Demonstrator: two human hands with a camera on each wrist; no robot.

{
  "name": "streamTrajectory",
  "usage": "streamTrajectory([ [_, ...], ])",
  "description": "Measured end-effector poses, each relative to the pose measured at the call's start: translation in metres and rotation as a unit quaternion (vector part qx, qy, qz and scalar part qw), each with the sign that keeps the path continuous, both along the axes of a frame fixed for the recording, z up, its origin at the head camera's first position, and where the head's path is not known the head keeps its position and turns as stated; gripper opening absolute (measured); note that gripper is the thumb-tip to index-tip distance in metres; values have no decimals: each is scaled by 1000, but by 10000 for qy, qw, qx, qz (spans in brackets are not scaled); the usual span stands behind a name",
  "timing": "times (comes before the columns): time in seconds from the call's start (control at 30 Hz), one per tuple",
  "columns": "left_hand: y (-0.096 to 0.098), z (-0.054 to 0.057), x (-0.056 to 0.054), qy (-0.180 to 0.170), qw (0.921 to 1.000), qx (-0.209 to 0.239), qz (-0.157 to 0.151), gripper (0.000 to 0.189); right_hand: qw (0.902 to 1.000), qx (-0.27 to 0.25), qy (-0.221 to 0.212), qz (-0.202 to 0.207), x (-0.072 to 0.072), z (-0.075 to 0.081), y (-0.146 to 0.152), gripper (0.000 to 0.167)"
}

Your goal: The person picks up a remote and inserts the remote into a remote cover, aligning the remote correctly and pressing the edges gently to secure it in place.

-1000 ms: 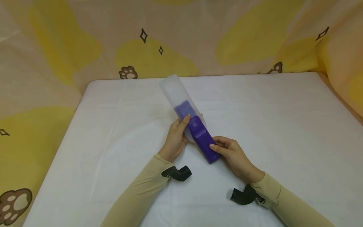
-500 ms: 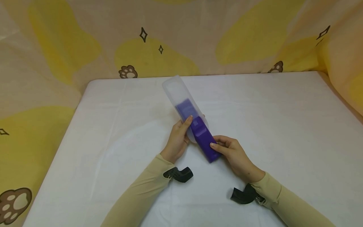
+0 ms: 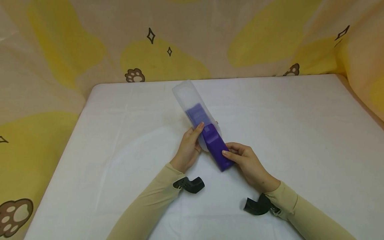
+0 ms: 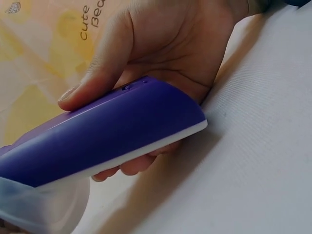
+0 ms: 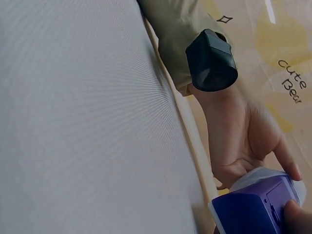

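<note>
A purple handheld device (image 3: pixel 216 146) with a pale underside is partly inside a translucent plastic case (image 3: pixel 186 95). Through the case its upper part shows as a paler purple block. My left hand (image 3: pixel 187 146) grips the case around its lower end, thumb on top; the fingers behind it are mostly hidden. With thumb above and fingers beneath, my right hand (image 3: pixel 244 161) holds the device's near end. The left wrist view shows that right hand (image 4: pixel 156 48) around the purple body (image 4: pixel 107 126). In the right wrist view, the left hand (image 5: pixel 234 131) is at the cloudy case (image 5: pixel 263 173).
Both hands work over a white-covered table (image 3: pixel 135 140). A patterned yellow and peach cloth (image 3: pixel 192 36) hangs behind the far edge and down the left side. Black wrist mounts (image 3: pixel 192 185) stick out from both sleeves.
The left hand and the case have shifted slightly right during the first half second. The right hand keeps its hold on the device with hardly any movement.
</note>
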State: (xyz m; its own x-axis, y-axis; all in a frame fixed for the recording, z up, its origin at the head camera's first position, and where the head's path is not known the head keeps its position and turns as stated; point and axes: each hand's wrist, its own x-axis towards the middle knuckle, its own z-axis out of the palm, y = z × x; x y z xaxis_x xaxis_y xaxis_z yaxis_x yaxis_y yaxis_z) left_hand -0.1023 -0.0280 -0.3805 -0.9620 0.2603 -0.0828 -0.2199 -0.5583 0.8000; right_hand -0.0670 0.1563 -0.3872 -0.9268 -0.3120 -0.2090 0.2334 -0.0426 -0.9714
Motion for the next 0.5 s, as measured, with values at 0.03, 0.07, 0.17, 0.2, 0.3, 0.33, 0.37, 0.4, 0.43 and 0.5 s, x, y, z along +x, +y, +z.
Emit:
streamTrajectory([
  [0.03,0,0,-1,-83,10000,34,7,39,10000,4,-6,14,0,0,0,34],
  [0.07,-1,-1,-2,-166,9998,55,23,36,10000,10,-14,33,0,0,0,35],
  [0.17,-4,1,-5,-429,9989,137,164,23,10000,12,-30,94,0,1,0,35],
  [0.2,-4,1,-6,-479,9985,139,235,19,9999,20,-26,113,0,1,0,36],
  [0.3,-7,3,-8,-570,9973,178,421,12,9999,11,-14,146,0,1,0,36],
  [0.33,-7,4,-8,-570,9971,176,480,12,9999,15,-10,151,0,1,0,36],
  [0.37,-8,4,-9,-575,9968,197,526,11,9999,22,-5,152,0,0,0,36],
  [0.4,-8,5,-9,-594,9964,206,562,10,9999,28,-4,153,0,0,0,36],
  [0.43,-8,5,-9,-587,9963,217,593,10,9999,30,-3,159,-1,0,0,36],
  [0.5,-9,5,-10,-557,9961,222,653,9,9998,18,-10,173,-1,0,0,37],
])
